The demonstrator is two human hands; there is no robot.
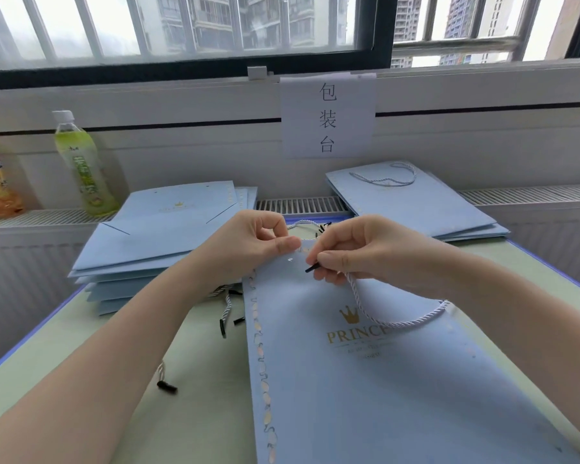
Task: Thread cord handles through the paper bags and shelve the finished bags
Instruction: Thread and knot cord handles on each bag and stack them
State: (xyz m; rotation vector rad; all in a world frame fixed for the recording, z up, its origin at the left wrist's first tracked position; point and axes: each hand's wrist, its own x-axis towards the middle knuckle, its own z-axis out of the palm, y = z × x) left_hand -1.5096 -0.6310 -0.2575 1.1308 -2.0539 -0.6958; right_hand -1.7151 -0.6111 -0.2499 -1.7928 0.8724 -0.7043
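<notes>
A: Which step is this?

B: Threading, I'd say. The pale blue paper bag (365,363) lies flat on the counter (64,346) in front of the person, its top edge up at twelve o'clock. The left hand (248,244) pinches that top edge, fingers curled over it. The right hand (352,251) pinches the black tip (312,268) of the white cord (399,318), aimed toward the bag's upper edge.

A: And the rest of the cord?

B: It loops down across the bag's face toward four o'clock, past the gold crown print. Whether its far end is already through a hole, I cannot tell.

A: What does the next move call for?

B: Probably lining the tip up with a punched hole near the top edge while the left hand holds the paper steady. The hole is tiny, so it's a fine aim.

A: Much left overall?

B: Likely. A stack of unthreaded bags (168,229) sits at ten o'clock, loose cords (226,309) beside it, and a finished pile (416,202) with a handle at one o'clock.
</notes>
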